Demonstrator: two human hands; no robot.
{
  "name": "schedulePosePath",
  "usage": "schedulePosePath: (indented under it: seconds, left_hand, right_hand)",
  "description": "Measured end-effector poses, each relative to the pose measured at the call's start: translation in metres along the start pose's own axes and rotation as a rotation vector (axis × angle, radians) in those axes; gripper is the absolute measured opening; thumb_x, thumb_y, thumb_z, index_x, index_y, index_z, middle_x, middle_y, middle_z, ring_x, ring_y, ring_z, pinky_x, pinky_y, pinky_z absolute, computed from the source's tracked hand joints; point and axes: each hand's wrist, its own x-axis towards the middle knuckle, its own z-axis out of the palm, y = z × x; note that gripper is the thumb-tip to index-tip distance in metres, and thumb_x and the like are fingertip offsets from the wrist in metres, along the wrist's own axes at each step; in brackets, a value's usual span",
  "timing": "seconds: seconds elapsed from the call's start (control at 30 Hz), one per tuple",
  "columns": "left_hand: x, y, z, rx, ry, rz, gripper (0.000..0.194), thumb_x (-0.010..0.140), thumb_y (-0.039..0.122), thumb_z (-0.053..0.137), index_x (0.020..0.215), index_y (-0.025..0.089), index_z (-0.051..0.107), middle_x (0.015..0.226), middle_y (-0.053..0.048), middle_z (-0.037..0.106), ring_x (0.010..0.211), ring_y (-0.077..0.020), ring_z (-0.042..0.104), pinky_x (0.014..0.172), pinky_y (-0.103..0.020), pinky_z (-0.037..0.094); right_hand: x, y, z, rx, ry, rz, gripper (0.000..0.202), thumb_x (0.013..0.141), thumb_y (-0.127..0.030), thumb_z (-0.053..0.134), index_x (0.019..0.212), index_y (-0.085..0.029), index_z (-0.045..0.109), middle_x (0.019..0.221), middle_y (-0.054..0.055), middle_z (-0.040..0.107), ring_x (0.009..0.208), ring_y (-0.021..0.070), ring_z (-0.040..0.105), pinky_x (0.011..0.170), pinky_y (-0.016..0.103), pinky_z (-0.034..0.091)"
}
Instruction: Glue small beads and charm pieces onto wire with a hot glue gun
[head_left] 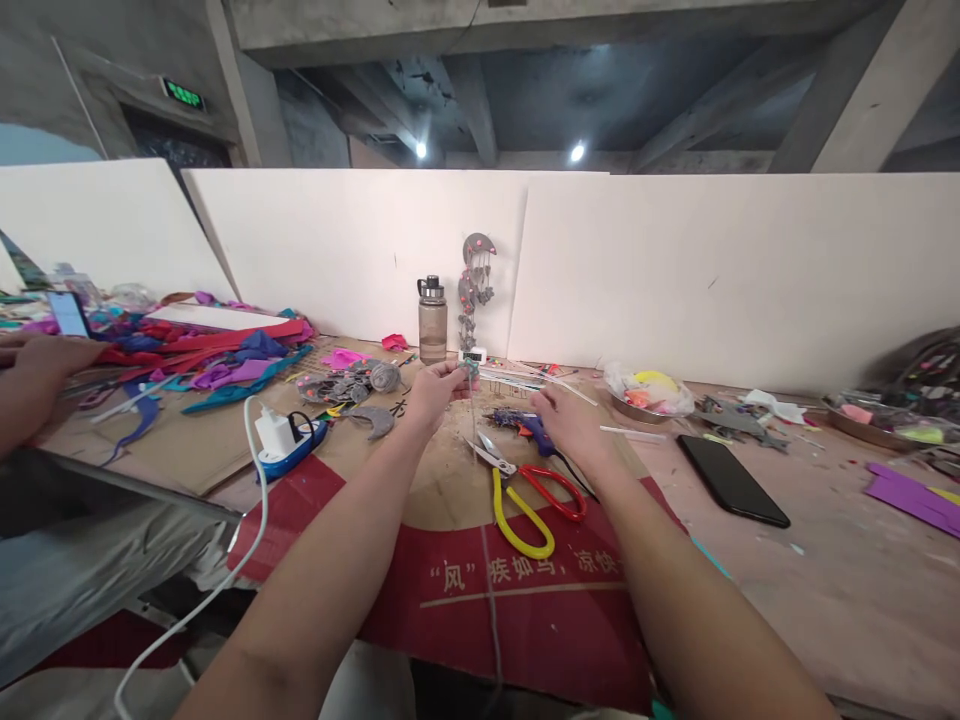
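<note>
My left hand (436,392) is raised over the cardboard mat (442,490) and pinches a small grey felt piece (469,371) with a thin string hanging down from it. My right hand (570,425) lies lower, on the blue glue gun (521,424), fingers curled over its handle. Scissors with one yellow and one red handle (525,500) lie on the mat just in front of both hands. A pile of grey felt shapes (352,385) and a grey crescent (373,420) sit to the left of my left hand.
A black phone (731,478) lies right of the mat. A bottle (432,320) and a grey hanging ornament (475,285) stand by the white boards. A power strip with charger (289,442) and colourful foam scraps (217,350) lie left. Another person's hand (37,360) is at far left.
</note>
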Motion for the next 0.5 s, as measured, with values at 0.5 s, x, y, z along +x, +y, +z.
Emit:
schedulePosePath:
  seconds: [0.5]
  left_hand:
    - [-0.001, -0.004, 0.003, -0.109, 0.043, -0.032, 0.035, 0.049, 0.036, 0.084, 0.06, 0.013, 0.06, 0.055, 0.001, 0.057, 0.05, -0.0059, 0.049, 0.051, -0.02, 0.041]
  right_hand:
    - [0.004, 0.021, 0.027, 0.249, -0.002, 0.317, 0.022, 0.071, -0.029, 0.06, 0.088, -0.016, 0.063, 0.082, 0.01, 0.069, 0.07, 0.0225, 0.064, 0.059, 0.029, 0.048]
